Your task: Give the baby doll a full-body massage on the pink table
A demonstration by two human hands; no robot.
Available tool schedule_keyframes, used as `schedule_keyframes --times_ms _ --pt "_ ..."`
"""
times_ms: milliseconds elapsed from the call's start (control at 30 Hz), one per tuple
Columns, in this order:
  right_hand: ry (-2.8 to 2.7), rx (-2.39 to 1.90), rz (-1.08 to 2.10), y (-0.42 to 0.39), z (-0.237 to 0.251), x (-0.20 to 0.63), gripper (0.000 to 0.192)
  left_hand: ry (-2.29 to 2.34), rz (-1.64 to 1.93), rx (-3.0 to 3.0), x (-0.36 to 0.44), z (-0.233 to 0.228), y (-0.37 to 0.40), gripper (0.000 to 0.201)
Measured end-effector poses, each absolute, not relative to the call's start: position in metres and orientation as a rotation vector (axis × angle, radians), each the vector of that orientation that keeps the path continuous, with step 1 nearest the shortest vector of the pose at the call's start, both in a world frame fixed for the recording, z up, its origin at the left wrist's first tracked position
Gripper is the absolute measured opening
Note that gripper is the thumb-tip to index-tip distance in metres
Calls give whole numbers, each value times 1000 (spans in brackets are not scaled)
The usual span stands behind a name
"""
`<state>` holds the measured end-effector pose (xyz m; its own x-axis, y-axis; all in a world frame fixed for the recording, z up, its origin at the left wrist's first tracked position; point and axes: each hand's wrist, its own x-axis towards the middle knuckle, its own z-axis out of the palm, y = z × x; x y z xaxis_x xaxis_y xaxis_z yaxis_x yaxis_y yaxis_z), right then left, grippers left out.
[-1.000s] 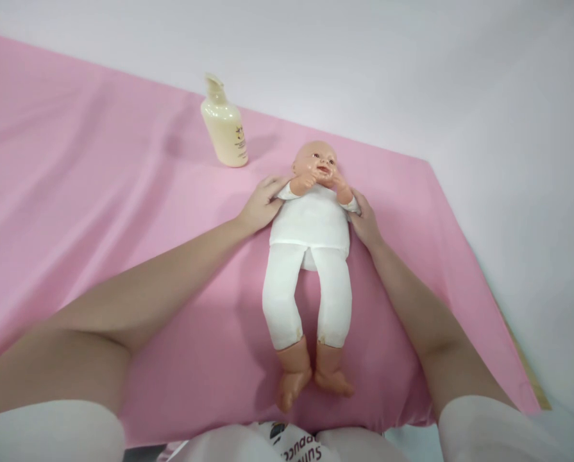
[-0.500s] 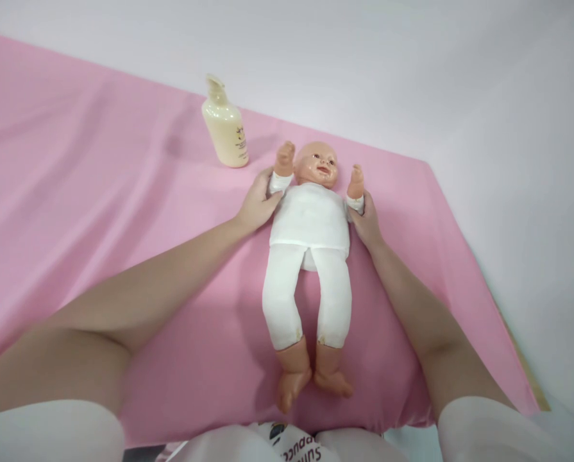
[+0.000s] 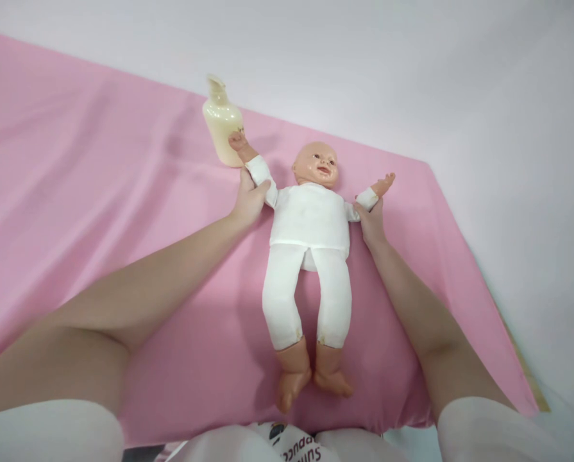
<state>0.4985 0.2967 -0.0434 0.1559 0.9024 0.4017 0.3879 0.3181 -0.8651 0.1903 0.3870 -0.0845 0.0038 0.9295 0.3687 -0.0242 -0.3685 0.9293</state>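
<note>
Head view, looking down along both bare forearms: a baby doll (image 3: 310, 237) in a white top and white leggings lies on its back on a pink cloth (image 3: 99, 192) that covers the worktop, head toward the far edge and bare feet toward the near edge. The doll sits a little right of the middle of the cloth, its legs straight and close together, the two feet almost touching.

On the left, the left hand (image 3: 248, 200) grips the doll's arm at the white sleeve, thumb across the top and the fingers (image 3: 244, 183) curled in behind, clamped on that arm. The arm is stretched out and up toward the far left, so that the doll's small fist lies in front of the lower part of a cream pump bottle (image 3: 222, 119); whether the fist touches the bottle cannot be told. The bottle stands upright on the cloth, far and left of the doll's head.

On the right, the right hand (image 3: 372, 221) holds the doll's other arm at the cuff, from below and from the near side. Its fingers are closed on the sleeve, though most of them are hidden behind the hand. That arm is stretched out to the right, the open palm pointing toward the far right.

White sleeves show at both near corners, and a white garment with printed letters shows at the near edge. A pale wall (image 3: 412, 64) rises behind the worktop.
</note>
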Motion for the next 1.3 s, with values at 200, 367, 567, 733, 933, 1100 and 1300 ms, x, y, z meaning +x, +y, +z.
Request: schedule_keyframes --times_ms 200,367,567,733,933,1100,1300 --pt "-1379 -1260 558 301 -52 502 85 973 1495 1478 190 -78 382 45" --pt "-1423 -1254 523 296 -45 496 79 941 1494 1523 194 -70 374 52" --pt "-1414 -1304 592 294 -45 491 57 897 1458 1799 195 -59 362 59" --pt "-1437 -1294 574 294 -45 489 54 896 1335 2017 196 -48 352 61" --pt "-1644 -1227 480 295 -49 492 42 932 1144 2236 194 -41 346 57" --pt "-1613 -1231 493 296 -52 493 44 950 1158 2236 194 -41 345 57" --pt "-1446 -1294 554 294 -47 489 50 930 1320 2033 195 -52 353 62"
